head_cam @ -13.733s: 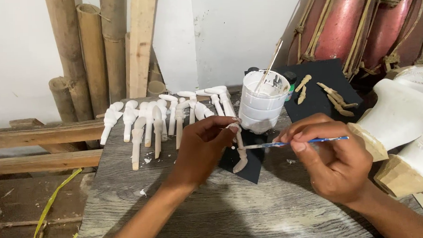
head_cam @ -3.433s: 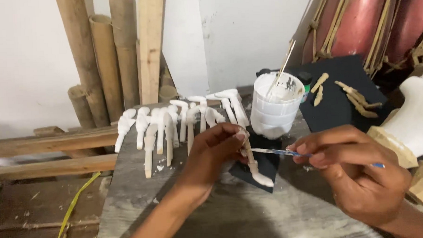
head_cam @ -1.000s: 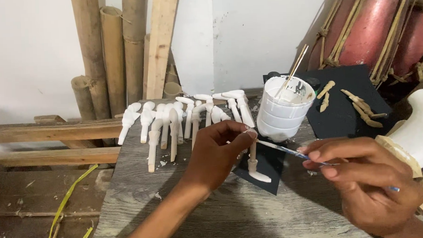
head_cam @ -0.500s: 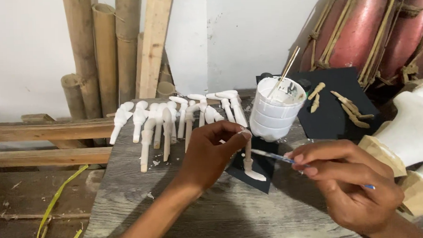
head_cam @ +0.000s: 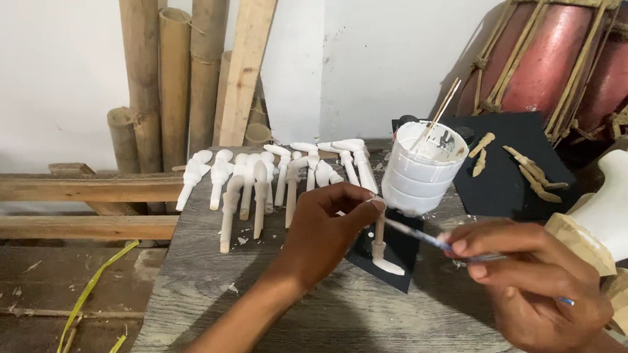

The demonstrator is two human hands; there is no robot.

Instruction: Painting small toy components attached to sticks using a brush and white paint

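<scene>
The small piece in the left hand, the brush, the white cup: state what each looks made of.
Small piece: likely carved wood under matte white paint; unpainted pieces nearby are bare tan wood.
Brush in the right hand: thin blue handle, plastic or painted wood, unclear.
White cup: seemingly plastic, ribbed wall, paint-smeared.
Left hand pinches the piece's top.

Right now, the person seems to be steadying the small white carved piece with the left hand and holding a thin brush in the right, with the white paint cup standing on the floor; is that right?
Not quite. The head view shows the white paint cup standing on the grey wooden table, not the floor. The rest holds: the left hand steadies the small white carved piece and the right hand holds the thin brush.
</scene>
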